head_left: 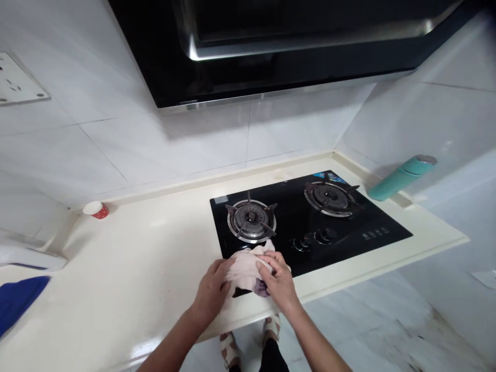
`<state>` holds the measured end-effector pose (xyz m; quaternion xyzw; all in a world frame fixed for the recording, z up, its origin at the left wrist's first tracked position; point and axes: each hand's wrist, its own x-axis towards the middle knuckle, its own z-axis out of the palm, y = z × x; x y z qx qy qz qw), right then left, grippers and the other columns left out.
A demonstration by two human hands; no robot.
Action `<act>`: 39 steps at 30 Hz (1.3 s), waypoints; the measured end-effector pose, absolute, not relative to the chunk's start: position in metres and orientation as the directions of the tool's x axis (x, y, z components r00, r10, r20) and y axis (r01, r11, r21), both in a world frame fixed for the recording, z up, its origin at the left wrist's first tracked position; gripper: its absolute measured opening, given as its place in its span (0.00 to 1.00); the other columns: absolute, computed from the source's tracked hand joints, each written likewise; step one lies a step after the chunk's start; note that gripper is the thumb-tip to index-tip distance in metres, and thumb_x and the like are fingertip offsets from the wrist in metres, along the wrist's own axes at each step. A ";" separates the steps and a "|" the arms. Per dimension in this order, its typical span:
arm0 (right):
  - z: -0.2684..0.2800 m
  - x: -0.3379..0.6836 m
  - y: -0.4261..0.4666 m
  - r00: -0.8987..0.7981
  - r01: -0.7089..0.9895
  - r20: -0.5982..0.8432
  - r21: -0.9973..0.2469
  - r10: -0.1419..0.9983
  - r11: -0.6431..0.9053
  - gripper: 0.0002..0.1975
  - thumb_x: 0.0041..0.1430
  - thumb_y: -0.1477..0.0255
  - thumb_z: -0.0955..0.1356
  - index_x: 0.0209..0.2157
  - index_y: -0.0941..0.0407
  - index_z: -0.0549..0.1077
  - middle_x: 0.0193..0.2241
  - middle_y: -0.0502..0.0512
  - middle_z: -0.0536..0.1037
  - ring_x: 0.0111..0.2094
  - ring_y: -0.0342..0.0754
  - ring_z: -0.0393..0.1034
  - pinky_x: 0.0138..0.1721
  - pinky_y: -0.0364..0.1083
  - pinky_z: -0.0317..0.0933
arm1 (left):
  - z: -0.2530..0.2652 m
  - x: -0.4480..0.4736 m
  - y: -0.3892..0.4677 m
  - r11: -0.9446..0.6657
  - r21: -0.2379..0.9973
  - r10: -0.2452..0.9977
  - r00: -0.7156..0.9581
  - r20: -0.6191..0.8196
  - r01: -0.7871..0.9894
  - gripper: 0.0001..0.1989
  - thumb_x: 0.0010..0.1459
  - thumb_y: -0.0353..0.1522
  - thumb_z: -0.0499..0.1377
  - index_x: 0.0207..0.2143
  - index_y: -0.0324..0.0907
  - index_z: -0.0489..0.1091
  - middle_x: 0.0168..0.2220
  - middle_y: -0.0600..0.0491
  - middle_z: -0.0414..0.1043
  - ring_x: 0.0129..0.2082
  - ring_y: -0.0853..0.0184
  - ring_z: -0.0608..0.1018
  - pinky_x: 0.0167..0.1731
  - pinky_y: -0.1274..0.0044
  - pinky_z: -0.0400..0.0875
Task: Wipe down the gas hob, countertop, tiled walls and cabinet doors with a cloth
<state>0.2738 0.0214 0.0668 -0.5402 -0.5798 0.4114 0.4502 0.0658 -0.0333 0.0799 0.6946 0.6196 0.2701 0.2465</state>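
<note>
Pale pink cloth (243,269) is bunched between both hands over the front left corner of the black cooktop (289,214), near the countertop's (155,253) front edge, with purple showing beneath its right side. The left hand (211,289) curves its fingers over the cloth's left side; the right hand (281,281) pinches its right part between thumb and fingers. The left burner (251,219) is just behind the cloth. Knobs (313,239) sit near the cooktop's front edge. A teal bottle (401,179) stands by the countertop's right edge, a paper cup (101,211) near its back left corner.
</note>
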 end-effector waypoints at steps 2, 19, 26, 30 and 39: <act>0.057 0.289 0.036 -0.045 0.409 0.147 -0.900 0.988 0.153 0.18 0.63 0.55 0.65 0.39 0.52 0.80 0.47 0.59 0.73 0.49 0.52 0.69 0.53 0.52 0.68 | 0.084 0.068 -0.017 -0.125 0.514 0.990 0.075 0.117 0.849 0.29 0.56 0.22 0.53 0.58 0.51 0.68 0.62 0.48 0.65 0.61 0.55 0.67 0.59 0.56 0.66; 0.002 0.120 0.001 0.141 0.640 0.200 -0.766 0.970 0.064 0.24 0.69 0.63 0.55 0.62 0.47 0.68 0.63 0.63 0.66 0.71 0.65 0.43 0.62 0.75 0.45 | 0.023 0.108 0.004 -0.143 0.131 0.963 0.107 0.248 0.981 0.19 0.65 0.44 0.54 0.58 0.62 0.69 0.67 0.54 0.62 0.62 0.52 0.66 0.58 0.55 0.58; -0.008 0.162 -0.054 -0.547 0.573 0.344 -0.510 0.763 0.641 0.28 0.66 0.66 0.62 0.65 0.61 0.62 0.65 0.65 0.62 0.69 0.60 0.49 0.68 0.61 0.49 | 0.029 -0.012 -0.111 -0.011 0.054 0.973 -0.001 0.230 0.998 0.24 0.63 0.43 0.56 0.62 0.61 0.65 0.69 0.49 0.58 0.69 0.47 0.57 0.62 0.50 0.45; -0.003 0.158 -0.071 -0.811 0.345 0.340 -0.378 0.476 0.859 0.28 0.67 0.67 0.63 0.66 0.60 0.60 0.67 0.63 0.60 0.70 0.57 0.46 0.71 0.59 0.40 | 0.027 -0.039 -0.176 0.208 0.018 0.950 -0.206 0.234 0.978 0.23 0.59 0.45 0.59 0.57 0.59 0.71 0.68 0.45 0.56 0.68 0.38 0.53 0.59 0.46 0.50; -0.050 0.273 -0.082 -0.483 0.718 0.180 -0.479 0.857 0.505 0.18 0.60 0.75 0.65 0.49 0.47 0.77 0.49 0.56 0.77 0.53 0.58 0.66 0.59 0.61 0.55 | 0.029 0.053 -0.137 -0.262 0.227 0.963 0.238 0.128 0.938 0.29 0.60 0.49 0.59 0.63 0.63 0.63 0.57 0.44 0.68 0.54 0.48 0.68 0.50 0.57 0.62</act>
